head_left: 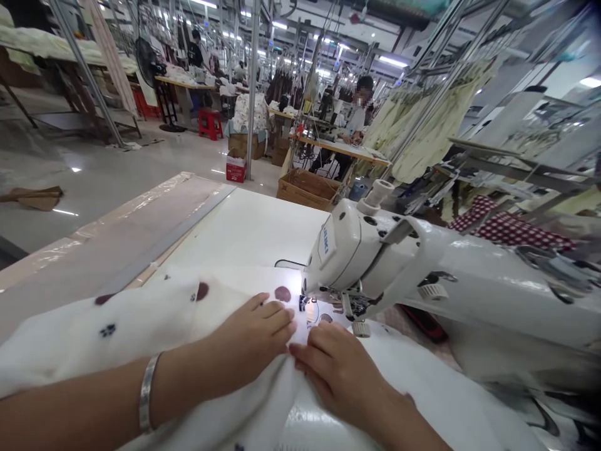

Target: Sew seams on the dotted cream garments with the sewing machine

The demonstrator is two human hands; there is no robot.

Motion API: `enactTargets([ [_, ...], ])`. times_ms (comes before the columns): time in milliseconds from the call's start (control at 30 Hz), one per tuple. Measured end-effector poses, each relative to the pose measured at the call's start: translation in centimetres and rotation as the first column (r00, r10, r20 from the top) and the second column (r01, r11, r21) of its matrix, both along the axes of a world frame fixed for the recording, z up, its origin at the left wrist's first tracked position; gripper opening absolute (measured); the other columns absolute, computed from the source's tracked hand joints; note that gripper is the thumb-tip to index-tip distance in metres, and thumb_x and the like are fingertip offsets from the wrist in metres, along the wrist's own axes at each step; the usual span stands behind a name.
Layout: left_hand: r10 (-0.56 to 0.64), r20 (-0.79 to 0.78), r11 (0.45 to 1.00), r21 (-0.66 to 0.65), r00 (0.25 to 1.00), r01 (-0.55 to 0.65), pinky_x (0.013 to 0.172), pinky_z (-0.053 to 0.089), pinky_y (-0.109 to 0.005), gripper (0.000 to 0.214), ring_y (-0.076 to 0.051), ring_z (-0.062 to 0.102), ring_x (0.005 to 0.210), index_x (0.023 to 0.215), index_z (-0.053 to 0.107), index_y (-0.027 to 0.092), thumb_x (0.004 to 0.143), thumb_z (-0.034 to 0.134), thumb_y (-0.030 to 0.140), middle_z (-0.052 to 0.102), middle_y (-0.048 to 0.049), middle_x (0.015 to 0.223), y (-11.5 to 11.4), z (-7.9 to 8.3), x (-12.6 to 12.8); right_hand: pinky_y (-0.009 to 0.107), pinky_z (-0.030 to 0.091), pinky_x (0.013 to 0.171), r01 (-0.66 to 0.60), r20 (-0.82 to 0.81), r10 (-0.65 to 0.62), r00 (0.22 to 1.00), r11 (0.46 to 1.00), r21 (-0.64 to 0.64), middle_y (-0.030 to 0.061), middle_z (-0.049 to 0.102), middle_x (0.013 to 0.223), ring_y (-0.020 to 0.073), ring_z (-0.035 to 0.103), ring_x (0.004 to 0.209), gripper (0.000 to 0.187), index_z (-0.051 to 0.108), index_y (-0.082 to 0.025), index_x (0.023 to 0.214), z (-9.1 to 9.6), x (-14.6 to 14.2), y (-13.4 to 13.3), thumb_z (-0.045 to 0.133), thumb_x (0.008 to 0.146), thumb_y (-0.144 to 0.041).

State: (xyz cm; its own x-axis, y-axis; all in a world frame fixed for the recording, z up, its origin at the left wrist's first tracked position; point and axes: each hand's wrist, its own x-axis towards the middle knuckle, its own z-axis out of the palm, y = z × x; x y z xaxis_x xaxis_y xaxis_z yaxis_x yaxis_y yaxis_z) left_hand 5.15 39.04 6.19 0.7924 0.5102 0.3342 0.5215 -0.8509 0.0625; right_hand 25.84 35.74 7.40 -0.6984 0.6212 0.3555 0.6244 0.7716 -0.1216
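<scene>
Toward the near left corner of the counter (244, 232), a white cloth (141, 326) lies in soft folds, printed with dark red dots and small navy paw marks. It runs along the near edge as far as the needle of the sewing machine (375, 250). The cloth looks thin, light and limp, with a matt face, and would probably slide easily on the smooth, glossy white top. Flat pressure close to the seam seems a better way to steer it than lifting, and an edge or fold near the needle looks like the place to take hold.

The left hand (248, 341), with a silver bangle (146, 391) on its wrist, rests palm down on the cloth just left of the presser foot. Its grip is apart, the fingers straight and side by side. The right hand (338, 369) meets it at the fingertips, fingers bent over a ridge of cloth; I cannot tell whether its grip is closed on that fold.

The machine is hard, glossy cream enamel with a rounded head, and its lamp lights the cloth beneath. A brown cardboard box (307, 186) stands beyond the far edge.
</scene>
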Motion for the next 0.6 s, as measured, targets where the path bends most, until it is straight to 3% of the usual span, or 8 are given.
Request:
enactTargets([
  [200,-0.069,0.023,0.987,-0.145,0.997,0.071,0.094,0.036,-0.041,0.023,-0.022,0.052,0.103,0.113,0.052,0.017,0.092,0.046,0.022,0.061,-0.0047,0.112,0.8,0.5,-1.0,0.028,0.032,0.056,0.019,-0.041,-0.017,0.999,0.999,0.045,0.0024,0.055,0.07,0.016,0.044,0.064,0.018,0.063,-0.018,0.095,-0.8,0.1,0.0,0.045,0.092,-0.02],
  [300,-0.069,0.031,0.986,-0.153,0.997,0.073,0.096,0.035,-0.041,0.025,-0.023,0.05,0.107,0.116,0.05,0.018,0.092,0.044,0.021,0.059,-0.0059,0.118,2.7,1.1,-1.1,0.028,0.036,0.059,0.053,-0.034,-0.05,0.998,0.995,0.087,0.0026,0.055,0.07,0.0158,0.046,0.064,0.019,0.061,-0.018,0.099,-1.0,0.0,0.4,0.043,0.092,-0.018],
  [400,-0.041,0.046,0.985,-0.164,0.998,0.048,0.093,0.037,-0.038,0.017,-0.021,0.052,0.103,0.106,0.054,0.02,0.091,0.046,0.022,0.059,-0.0042,0.114,3.9,1.4,-1.1,0.027,0.042,0.062,0.065,-0.066,-0.056,0.996,0.988,0.137,0.0036,0.057,0.073,0.016,0.052,0.067,0.021,0.059,-0.017,0.103,-1.6,0.1,0.6,0.043,0.091,-0.017],
  [500,0.058,0.036,0.992,-0.11,0.998,-0.054,0.098,0.035,-0.043,0.017,-0.025,0.048,0.114,0.105,0.055,0.021,0.09,0.051,0.029,0.055,-0.0064,0.124,3.9,0.8,-0.9,0.025,0.044,0.059,0.066,-0.052,-0.058,0.997,0.982,0.179,0.0036,0.059,0.074,0.016,0.055,0.067,0.021,0.058,-0.019,0.106,-2.6,0.4,1.0,0.045,0.09,-0.018],
  [600,0.156,0.003,0.988,0.014,0.988,-0.156,0.095,0.038,-0.046,0.038,-0.03,0.045,0.119,0.122,0.047,0.02,0.088,0.055,0.037,0.048,-0.0127,0.133,3.9,0.5,-1.2,0.024,0.047,0.059,0.035,-0.004,-0.035,0.999,0.981,0.191,0.0047,0.061,0.077,0.017,0.058,0.07,0.024,0.056,-0.02,0.111,-3.2,1.0,1.4,0.047,0.088,-0.018],
])
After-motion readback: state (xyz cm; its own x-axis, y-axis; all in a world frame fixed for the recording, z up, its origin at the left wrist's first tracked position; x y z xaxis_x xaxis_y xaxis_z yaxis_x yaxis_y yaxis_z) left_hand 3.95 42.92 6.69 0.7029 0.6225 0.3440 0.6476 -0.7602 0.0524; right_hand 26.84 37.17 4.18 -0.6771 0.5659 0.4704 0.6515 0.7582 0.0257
